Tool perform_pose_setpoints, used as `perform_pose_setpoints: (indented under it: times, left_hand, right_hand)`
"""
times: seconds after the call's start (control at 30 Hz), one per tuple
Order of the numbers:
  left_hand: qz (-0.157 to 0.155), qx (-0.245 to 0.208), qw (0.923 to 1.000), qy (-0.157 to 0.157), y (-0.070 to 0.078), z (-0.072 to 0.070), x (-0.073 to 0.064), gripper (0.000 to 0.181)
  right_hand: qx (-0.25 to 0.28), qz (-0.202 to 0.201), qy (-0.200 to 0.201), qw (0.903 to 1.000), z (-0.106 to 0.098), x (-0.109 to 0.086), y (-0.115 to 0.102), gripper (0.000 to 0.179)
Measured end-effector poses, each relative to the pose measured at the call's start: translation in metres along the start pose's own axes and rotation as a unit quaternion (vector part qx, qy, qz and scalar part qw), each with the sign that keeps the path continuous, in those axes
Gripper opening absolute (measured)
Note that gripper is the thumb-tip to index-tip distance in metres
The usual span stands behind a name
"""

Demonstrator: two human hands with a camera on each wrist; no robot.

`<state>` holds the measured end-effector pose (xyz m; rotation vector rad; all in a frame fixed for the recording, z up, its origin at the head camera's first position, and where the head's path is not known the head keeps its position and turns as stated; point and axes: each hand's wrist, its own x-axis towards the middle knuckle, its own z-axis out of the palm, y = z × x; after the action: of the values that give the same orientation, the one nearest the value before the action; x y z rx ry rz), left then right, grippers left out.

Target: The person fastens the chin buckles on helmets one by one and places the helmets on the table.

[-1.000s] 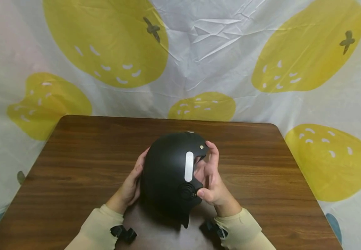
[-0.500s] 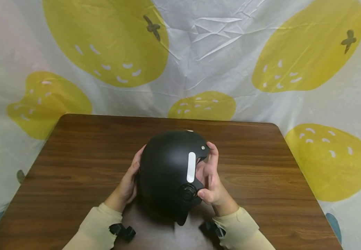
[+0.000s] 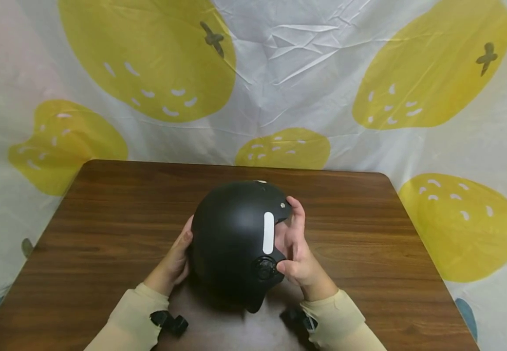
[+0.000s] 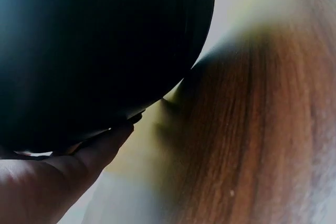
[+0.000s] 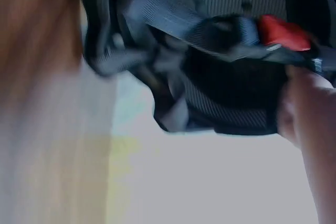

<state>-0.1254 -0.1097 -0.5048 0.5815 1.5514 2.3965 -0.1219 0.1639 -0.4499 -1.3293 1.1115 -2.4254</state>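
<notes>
A matte black open-face helmet (image 3: 231, 234) is tilted on its side above the near middle of the table, its opening facing right. White stripes and a round ear piece (image 3: 265, 267) mark its shell. My left hand (image 3: 174, 265) holds the rounded back, most of its fingers hidden behind the shell. At the opening my right hand (image 3: 299, 253) grips the rim, thumb by the ear piece and a finger at the brim. In the right wrist view a grey strap (image 5: 163, 14) and a red buckle tab (image 5: 283, 32) show inside; the picture is blurred.
The brown wood-grain table (image 3: 117, 214) reaches back to a white cloth (image 3: 279, 92) printed with yellow fruit. A greyish patch (image 3: 218, 329) lies at the near edge below the helmet. Dark straps with small devices (image 3: 170, 322) sit on both sleeves.
The helmet has shifted slightly left and turned a little in my hands, showing more of its side. My left hand has moved slightly left with it; the right hand keeps its grip.
</notes>
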Motion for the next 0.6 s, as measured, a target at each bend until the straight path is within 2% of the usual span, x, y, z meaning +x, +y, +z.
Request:
perform_pose_setpoints:
  times: [0.1,0.17,0.27,0.37,0.43,0.5,0.6]
  left_hand:
    - [0.001,0.009,1.0,-0.004,0.0,-0.001,0.0,0.098]
    - [0.003,0.012,0.9999,-0.005,0.001,-0.002,0.001,0.098]
    - [0.004,0.015,0.9999,-0.007,0.001,-0.003,0.001,0.097]
    - [0.006,0.013,0.9999,-0.009,0.001,-0.003,0.0,0.095]
    - [0.007,0.013,0.9999,-0.007,0.0,-0.003,0.0,0.093]
    - [0.006,0.013,0.9999,-0.006,0.0,-0.003,0.0,0.093]
    - [0.001,0.009,0.9999,-0.006,-0.002,-0.004,0.0,0.093]
  right_hand:
    - [-0.087,0.044,-0.004,0.9952,-0.004,0.0,-0.016,0.112]
    - [-0.169,0.057,-0.01,0.9839,-0.006,0.001,-0.024,0.117]
    - [-0.311,0.037,-0.015,0.9496,-0.005,0.003,-0.032,0.121]
    - [-0.423,-0.015,-0.028,0.9058,-0.001,0.007,-0.039,0.101]
    - [-0.468,-0.04,-0.037,0.8821,0.003,0.009,-0.041,0.084]
    - [-0.49,-0.047,-0.043,0.8692,0.006,0.011,-0.044,0.078]
    - [-0.508,-0.034,-0.042,0.8597,0.01,0.01,-0.045,0.075]
